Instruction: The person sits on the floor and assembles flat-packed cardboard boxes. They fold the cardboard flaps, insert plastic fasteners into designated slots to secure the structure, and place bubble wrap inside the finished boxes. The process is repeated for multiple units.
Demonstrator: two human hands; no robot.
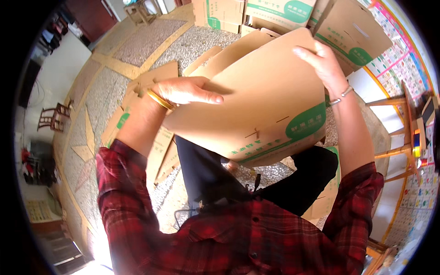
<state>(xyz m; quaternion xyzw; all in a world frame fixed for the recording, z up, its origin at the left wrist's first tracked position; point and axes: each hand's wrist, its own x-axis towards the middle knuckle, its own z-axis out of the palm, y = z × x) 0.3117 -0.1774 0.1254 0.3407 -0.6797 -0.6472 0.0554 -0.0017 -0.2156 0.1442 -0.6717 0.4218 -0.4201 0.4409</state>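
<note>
A large brown cardboard carton with green printing is tilted above my lap, one broad panel facing me. My left hand is at its left edge, thumb lying on the panel, the other fingers mostly hidden. At the upper right corner my right hand grips the edge, with the thumb on the near face and the fingers behind. Beyond the panel, more brown cardboard flaps rise; whether they belong to the same carton I cannot tell.
Cardboard pieces lie on the patterned stone floor to my left. Printed cartons stand at the far side, another carton at the far right. A wooden frame stands on the right, a small chair far left.
</note>
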